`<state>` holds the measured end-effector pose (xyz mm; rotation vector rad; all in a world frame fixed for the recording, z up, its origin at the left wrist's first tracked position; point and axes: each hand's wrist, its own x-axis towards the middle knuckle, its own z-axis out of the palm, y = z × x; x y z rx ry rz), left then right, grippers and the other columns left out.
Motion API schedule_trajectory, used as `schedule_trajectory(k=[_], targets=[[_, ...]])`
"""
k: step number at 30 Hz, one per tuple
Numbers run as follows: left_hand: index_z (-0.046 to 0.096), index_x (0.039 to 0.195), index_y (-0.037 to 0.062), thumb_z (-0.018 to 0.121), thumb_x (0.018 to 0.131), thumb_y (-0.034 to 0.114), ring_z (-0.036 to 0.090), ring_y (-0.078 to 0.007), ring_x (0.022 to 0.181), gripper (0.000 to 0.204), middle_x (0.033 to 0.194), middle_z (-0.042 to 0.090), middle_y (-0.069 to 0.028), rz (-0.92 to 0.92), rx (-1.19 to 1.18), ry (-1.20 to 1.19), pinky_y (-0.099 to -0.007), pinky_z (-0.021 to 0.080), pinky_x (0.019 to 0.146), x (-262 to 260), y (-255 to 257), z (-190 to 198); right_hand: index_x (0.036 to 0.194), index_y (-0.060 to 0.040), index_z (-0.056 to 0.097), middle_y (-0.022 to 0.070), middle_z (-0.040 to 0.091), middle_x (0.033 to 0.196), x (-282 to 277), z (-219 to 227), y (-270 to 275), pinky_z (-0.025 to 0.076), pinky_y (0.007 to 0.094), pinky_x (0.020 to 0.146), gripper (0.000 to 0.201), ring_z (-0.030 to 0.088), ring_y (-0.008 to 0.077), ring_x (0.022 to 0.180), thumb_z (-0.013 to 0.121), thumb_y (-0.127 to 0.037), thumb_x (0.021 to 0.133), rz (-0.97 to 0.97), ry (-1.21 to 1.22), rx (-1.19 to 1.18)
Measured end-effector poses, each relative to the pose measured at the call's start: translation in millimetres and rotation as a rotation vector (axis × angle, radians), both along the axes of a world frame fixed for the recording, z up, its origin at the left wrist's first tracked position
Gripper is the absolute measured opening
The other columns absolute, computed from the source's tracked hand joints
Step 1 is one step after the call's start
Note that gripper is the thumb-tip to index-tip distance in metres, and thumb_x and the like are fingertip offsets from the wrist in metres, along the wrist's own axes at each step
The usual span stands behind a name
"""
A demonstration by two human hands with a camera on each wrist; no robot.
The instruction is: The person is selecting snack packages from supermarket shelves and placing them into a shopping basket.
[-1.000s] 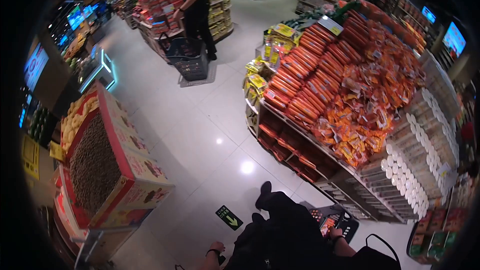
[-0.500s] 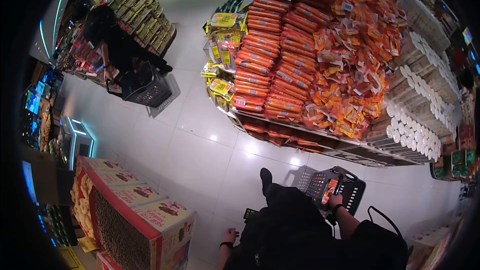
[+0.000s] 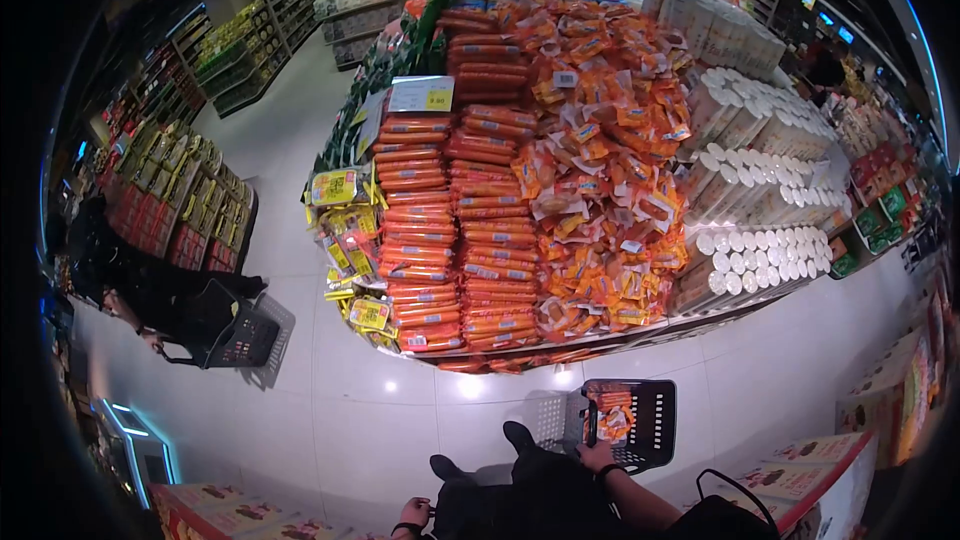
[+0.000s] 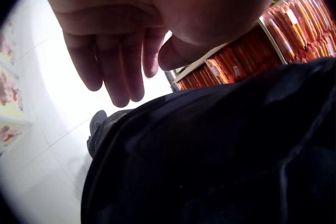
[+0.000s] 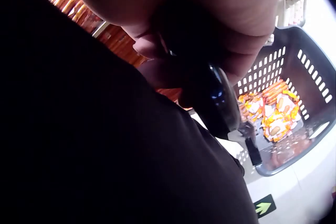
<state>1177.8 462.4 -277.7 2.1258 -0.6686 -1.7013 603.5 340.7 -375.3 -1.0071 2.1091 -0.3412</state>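
My right hand [image 3: 597, 455] grips the black handle [image 5: 215, 98] of a dark grey shopping basket [image 3: 655, 420], which hangs low at my right side. Inside the basket lie several orange and red food packets [image 5: 278, 113], also visible from above in the head view. At my left side hangs the left hand [image 3: 415, 513], with nothing in it. The left wrist view shows that hand [image 4: 121, 19] with its fingers loosely extended beside my dark clothing [image 4: 210, 150]. Straight ahead rises a large display of stacked red-orange wrapped packs [image 3: 490, 240] and loose orange packets [image 3: 610, 170].
White-capped cylindrical packs [image 3: 760, 250] fill the display's right side, yellow packs [image 3: 345, 190] its left corner. A person in black [image 3: 130, 260] with another basket [image 3: 240, 325] stands at left. Printed boxes [image 3: 800, 480] are close at lower right. An arrow floor sign [image 5: 265, 205] lies below.
The head view has swung right, bringing the display to the centre and shifting the other person toward the left edge. My right hand keeps hold of the basket; the left stays low.
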Motion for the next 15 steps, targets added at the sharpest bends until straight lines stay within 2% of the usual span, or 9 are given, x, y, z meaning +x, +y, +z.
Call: schedule_trajectory(k=[2, 3, 4, 6, 8, 10, 12, 14, 15], targets=[[0.067, 0.13, -0.0038, 0.058, 0.108, 0.006, 0.084, -0.0301, 0.095, 0.026, 0.105, 0.083, -0.0224, -0.127, -0.033, -0.042, -0.0425, 0.069, 0.084, 25.0, -33.2, -13.1, 0.098, -0.0001, 0.079, 0.0144, 0.08, 0.079, 22.8, -11.1, 5.3, 0.064, 0.0436, 0.074, 0.037, 0.081, 0.0276, 0.075, 0.079, -0.037, 0.098, 0.045, 0.039, -0.01], [0.062, 0.134, -0.007, 0.053, 0.11, 0.001, 0.083, -0.0341, 0.1, 0.027, 0.111, 0.082, -0.0262, -0.188, -0.032, -0.033, -0.0449, 0.068, 0.089, 34.1, -55.2, -9.8, 0.101, 0.0007, 0.08, 0.0176, 0.082, 0.084, 37.5, 5.4, 0.7, 0.065, 0.045, 0.078, 0.04, 0.083, 0.0331, 0.082, 0.079, -0.039, 0.096, 0.046, 0.025, 0.01], [0.062, 0.133, -0.0071, 0.054, 0.11, 0.002, 0.083, -0.0339, 0.099, 0.027, 0.11, 0.082, -0.0261, -0.233, -0.041, -0.035, -0.0443, 0.069, 0.089, 49.9, -70.5, -22.1, 0.11, 0.0016, 0.08, 0.0216, 0.084, 0.096, 56.2, 39.4, -7.2, 0.065, 0.0484, 0.087, 0.044, 0.084, 0.0391, 0.095, 0.078, -0.04, 0.095, 0.057, 0.068, 0.041], [0.062, 0.133, -0.0071, 0.053, 0.109, 0.002, 0.083, -0.0334, 0.099, 0.027, 0.111, 0.081, -0.0268, -0.244, -0.049, 0.027, -0.0435, 0.069, 0.088, 89.7, -102.5, -54.8, 0.132, 0.0116, 0.07, 0.0352, 0.08, 0.111, 90.8, 120.5, -26.1, 0.064, 0.052, 0.099, 0.069, 0.081, 0.0482, 0.108, 0.077, -0.046, 0.095, 0.0, -0.112, 0.169], [0.064, 0.132, -0.0065, 0.055, 0.109, 0.003, 0.083, -0.0316, 0.097, 0.026, 0.108, 0.082, -0.0241, -0.281, -0.118, 0.047, -0.0428, 0.068, 0.087, 116.6, -128.5, -63.8, 0.129, 0.0089, 0.071, 0.0305, 0.081, 0.102, 122.6, 160.8, -38.1, 0.065, 0.051, 0.092, 0.062, 0.082, 0.0447, 0.098, 0.076, -0.043, 0.095, -0.08, -0.089, 0.166], [0.067, 0.13, -0.0052, 0.058, 0.107, 0.005, 0.084, -0.0295, 0.093, 0.027, 0.104, 0.083, -0.0214, -0.284, -0.194, 0.058, -0.0418, 0.068, 0.085, 140.2, -148.4, -48.7, 0.122, 0.0053, 0.073, 0.0231, 0.082, 0.091, 155.1, 159.5, -34.5, 0.066, 0.0498, 0.084, 0.05, 0.083, 0.0401, 0.086, 0.074, -0.038, 0.097, -0.084, -0.016, 0.134], [0.066, 0.131, -0.0069, 0.057, 0.108, 0.005, 0.084, -0.0292, 0.092, 0.027, 0.104, 0.083, -0.0208, -0.34, -0.22, 0.046, -0.0402, 0.067, 0.079, 182.1, -160.4, -44.1, 0.127, 0.0001, 0.079, 0.029, 0.082, 0.118, 181.7, 157.9, -33.3, 0.062, 0.0527, 0.102, 0.055, 0.079, 0.043, 0.118, 0.075, -0.048, 0.1, -0.178, -0.065, 0.201], [0.062, 0.13, -0.0099, 0.052, 0.111, -0.001, 0.082, -0.0325, 0.099, 0.023, 0.113, 0.075, -0.0221, -0.404, -0.134, 0.044, -0.0434, 0.07, 0.088, 227.3, -170.2, -30.7, 0.126, -0.0004, 0.079, 0.0289, 0.082, 0.121, 218.3, 180.5, -32.1, 0.062, 0.053, 0.102, 0.056, 0.078, 0.0442, 0.119, 0.074, -0.05, 0.101, -0.164, 0.066, 0.225], [0.062, 0.129, -0.0096, 0.052, 0.111, -0.002, 0.082, -0.0336, 0.098, 0.022, 0.112, 0.075, -0.0224, -0.351, -0.124, 0.044, -0.0442, 0.071, 0.086, 254.2, -168.3, -38.0, 0.126, -0.0019, 0.08, 0.0289, 0.081, 0.126, 230.3, 171.7, -30.7, 0.06, 0.0538, 0.105, 0.055, 0.076, 0.0456, 0.124, 0.075, -0.051, 0.101, -0.159, 0.075, 0.219]])
